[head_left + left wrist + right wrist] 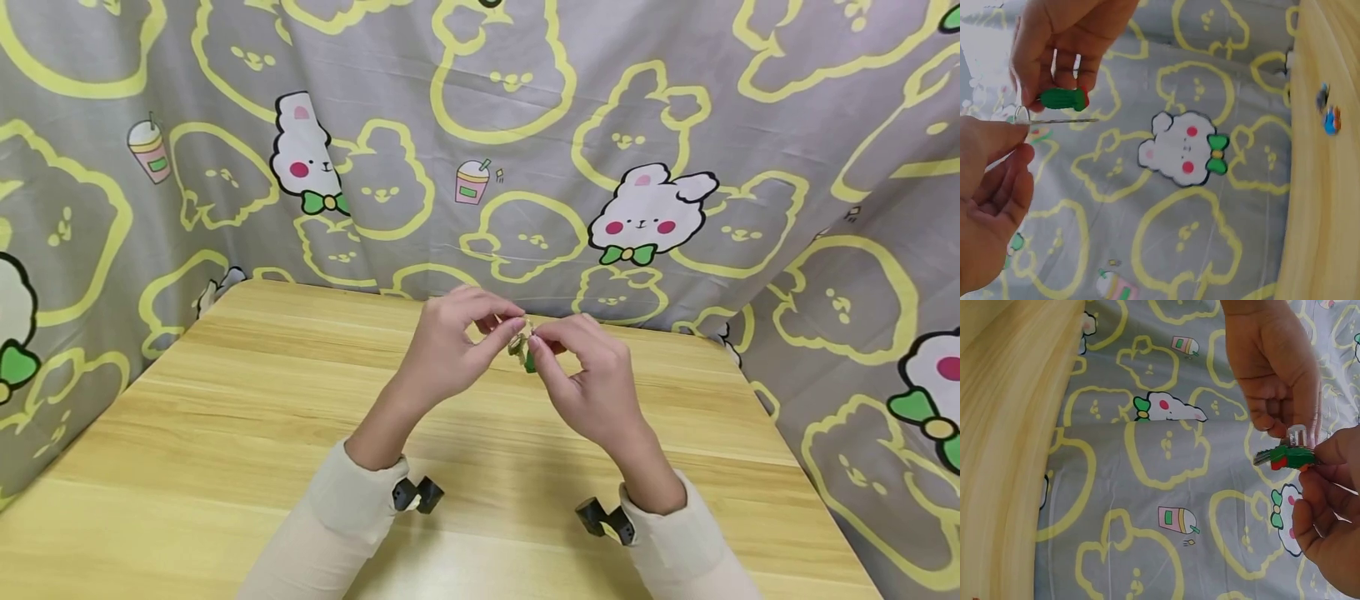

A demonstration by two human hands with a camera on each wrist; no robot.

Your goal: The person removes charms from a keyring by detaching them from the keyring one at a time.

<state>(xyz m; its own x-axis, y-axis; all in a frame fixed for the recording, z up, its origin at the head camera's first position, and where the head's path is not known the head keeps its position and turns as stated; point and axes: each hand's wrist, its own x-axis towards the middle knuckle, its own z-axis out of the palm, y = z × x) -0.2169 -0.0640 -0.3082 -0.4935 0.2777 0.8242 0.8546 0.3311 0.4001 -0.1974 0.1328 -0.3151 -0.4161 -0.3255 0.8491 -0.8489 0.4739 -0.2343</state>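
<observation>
Both hands meet above the table, around a small bunch of keys [517, 344] with a green charm [530, 363]. My left hand [453, 346] pinches the metal key ring [1022, 115] between thumb and fingers; a thin key [1063, 120] sticks out from there. My right hand [592, 375] pinches near the charm, which looks ribbed with a red end in the left wrist view. In the right wrist view, the green and red charm [1294, 457] lies against the keys [1263, 456], with a pale slotted piece [1297, 435] above it. Fingertips hide part of the ring.
A wood-grain table [262, 433] lies below the hands. Small blue and orange [1332, 120] and dark [1322, 98] objects rest on it in the left wrist view. Patterned grey cloth [420, 75] hangs behind and at both sides. Each wrist wears a black camera [416, 495].
</observation>
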